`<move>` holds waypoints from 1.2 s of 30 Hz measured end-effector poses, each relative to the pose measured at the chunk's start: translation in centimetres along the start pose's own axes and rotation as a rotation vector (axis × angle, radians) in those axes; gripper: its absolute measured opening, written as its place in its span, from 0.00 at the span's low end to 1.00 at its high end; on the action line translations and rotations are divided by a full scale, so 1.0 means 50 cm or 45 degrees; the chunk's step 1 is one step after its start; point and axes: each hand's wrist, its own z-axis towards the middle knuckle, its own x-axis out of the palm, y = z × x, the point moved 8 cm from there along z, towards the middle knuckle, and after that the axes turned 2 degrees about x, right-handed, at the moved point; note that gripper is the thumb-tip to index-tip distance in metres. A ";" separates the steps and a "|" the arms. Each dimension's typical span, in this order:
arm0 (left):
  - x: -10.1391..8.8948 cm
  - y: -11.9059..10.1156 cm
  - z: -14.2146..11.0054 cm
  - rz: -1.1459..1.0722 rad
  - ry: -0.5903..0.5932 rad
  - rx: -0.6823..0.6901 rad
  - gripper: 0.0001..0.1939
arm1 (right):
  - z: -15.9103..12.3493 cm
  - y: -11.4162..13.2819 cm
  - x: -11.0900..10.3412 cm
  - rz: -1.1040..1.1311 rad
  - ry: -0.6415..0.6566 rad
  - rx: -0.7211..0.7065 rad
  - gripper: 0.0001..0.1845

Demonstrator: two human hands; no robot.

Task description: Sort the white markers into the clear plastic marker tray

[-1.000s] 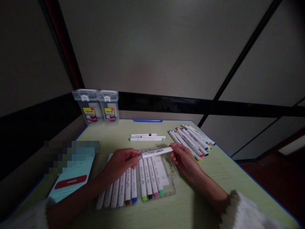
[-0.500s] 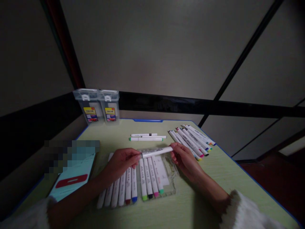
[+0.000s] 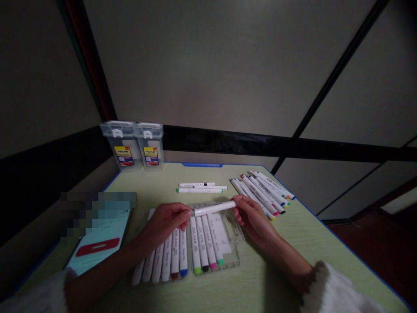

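From where I stand, both hands are busy with one slim white marker pen. It hangs almost level over the far part of a clear plastic tray, in the middle of the table, a pale green top with blue edging. The left hand pinches one end between thumb and fingers; the right hand grips the other end with its fingertips, a touch nearer the far edge. The pen's mostly plain white side faces up.

Below, white markers lie side by side in two groups. The left group has six, with brown and blue ends at its right side, and the left hand and forearm cover part of it. The right group has four, ending in lime, black, pink and mint green. Just beside these sits a white card.

Beyond the tray, toward the far edge, I can see three loose white pens. A heap of white markers with coloured ends fans out along the right edge. Two clear lidded plastic boxes with colourful labels stand upright at the far left corner. By the left edge lies a flat turquoise rectangular object bearing a red bar.
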 end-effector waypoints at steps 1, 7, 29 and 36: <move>0.000 -0.003 -0.001 0.012 0.001 0.006 0.11 | 0.000 0.000 0.000 -0.003 0.000 0.003 0.10; 0.001 -0.014 -0.001 0.068 0.017 0.020 0.16 | 0.000 -0.001 0.000 -0.016 0.005 0.018 0.09; 0.001 0.008 0.003 -0.081 -0.030 0.017 0.20 | -0.002 0.003 0.006 -0.024 0.037 0.015 0.08; -0.002 0.001 0.001 -0.022 -0.039 0.001 0.17 | -0.005 0.003 0.004 -0.042 0.012 0.017 0.09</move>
